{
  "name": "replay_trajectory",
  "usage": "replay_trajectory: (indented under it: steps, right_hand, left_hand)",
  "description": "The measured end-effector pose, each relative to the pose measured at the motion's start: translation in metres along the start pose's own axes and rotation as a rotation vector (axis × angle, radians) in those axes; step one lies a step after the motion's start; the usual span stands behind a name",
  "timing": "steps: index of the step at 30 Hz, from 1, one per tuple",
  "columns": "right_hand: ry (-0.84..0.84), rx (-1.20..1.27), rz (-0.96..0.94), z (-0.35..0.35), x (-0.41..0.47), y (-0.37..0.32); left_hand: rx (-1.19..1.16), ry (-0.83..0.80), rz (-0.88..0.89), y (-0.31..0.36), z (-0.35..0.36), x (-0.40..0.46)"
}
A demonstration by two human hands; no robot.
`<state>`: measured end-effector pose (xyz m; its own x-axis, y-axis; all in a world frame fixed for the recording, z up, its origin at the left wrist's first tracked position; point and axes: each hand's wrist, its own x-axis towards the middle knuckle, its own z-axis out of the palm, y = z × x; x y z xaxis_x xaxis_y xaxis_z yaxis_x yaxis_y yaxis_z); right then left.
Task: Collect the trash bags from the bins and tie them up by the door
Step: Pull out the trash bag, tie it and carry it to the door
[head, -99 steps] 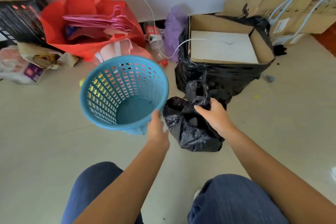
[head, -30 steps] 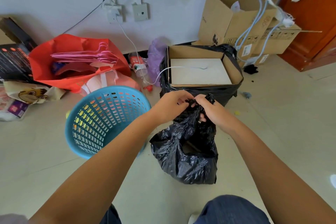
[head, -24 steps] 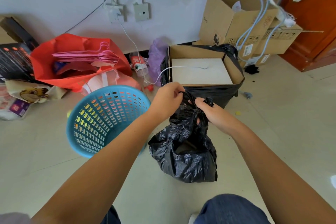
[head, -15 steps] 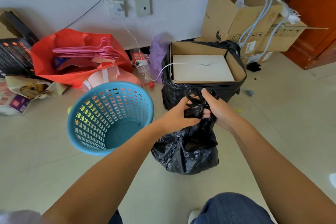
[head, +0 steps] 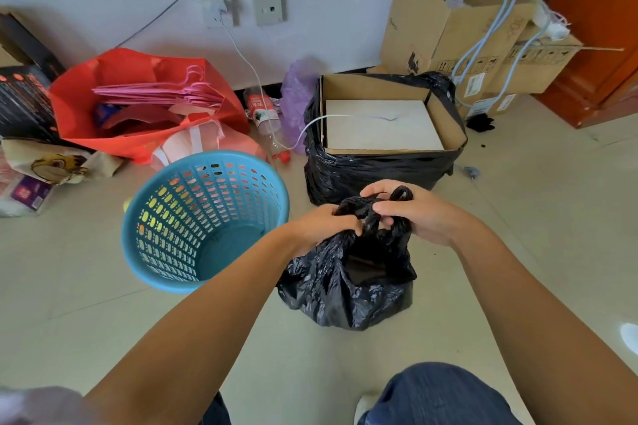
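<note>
A small black trash bag (head: pixel 348 290) sits on the floor in front of my knees. My left hand (head: pixel 321 226) and my right hand (head: pixel 417 214) each grip one of its twisted top handles, crossed together above the bag's open mouth. To the left stands an empty blue perforated bin (head: pixel 203 221), tilted slightly toward me. Behind the small bag is a larger black trash bag (head: pixel 373 172) holding an open cardboard box (head: pixel 445 124) with a white panel inside.
A red bag (head: pixel 114 79) of pink hangers, a crushed bottle (head: pixel 262 110) and a purple bag (head: pixel 297 97) lie along the wall. Cardboard boxes (head: pixel 448 21) with blue cables stand at the back right beside a wooden cabinet (head: pixel 600 45). A white cable (head: pixel 248 62) runs down from the wall socket.
My left hand let go of the blue bin and joined the right on the bag's top. Both hands have twisted and crossed the handles, lowering them toward the bag's mouth.
</note>
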<state>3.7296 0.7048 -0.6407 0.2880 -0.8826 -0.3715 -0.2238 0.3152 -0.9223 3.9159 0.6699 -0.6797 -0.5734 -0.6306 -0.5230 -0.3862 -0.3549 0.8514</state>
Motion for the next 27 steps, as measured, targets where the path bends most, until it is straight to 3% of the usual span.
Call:
replay_trajectory:
  steps: [2,4,6,9,15,19,22,27]
  right_hand:
    - [0.007,-0.355,0.056,0.002,0.001,-0.002]
    - [0.089,-0.645,0.073,0.007,0.006,0.002]
    - [0.251,-0.707,0.028,0.013,0.012,0.007]
    - [0.388,-0.790,-0.104,0.023,0.017,0.018]
    - [0.324,-0.795,-0.280,0.030,0.014,0.035]
    - [0.416,-0.706,-0.184,0.022,0.016,0.053]
    - [0.490,-0.593,-0.073,0.010,0.018,0.074]
    - [0.643,-0.605,0.355,-0.020,0.006,0.124]
  left_hand:
    - [-0.136,0.062,0.019,-0.001,-0.003,0.001]
    - [-0.264,0.003,0.037,-0.002,-0.004,0.003]
    - [-0.367,-0.071,0.006,-0.001,-0.002,0.002]
    - [-0.477,-0.005,-0.079,-0.002,-0.001,0.007]
    - [-0.639,0.093,-0.151,-0.003,0.011,0.013]
    - [-0.749,0.271,-0.121,-0.004,0.015,0.021]
    - [-0.984,0.435,-0.141,-0.013,0.013,0.026]
    - [-1.321,0.584,-0.192,-0.046,-0.002,0.019]
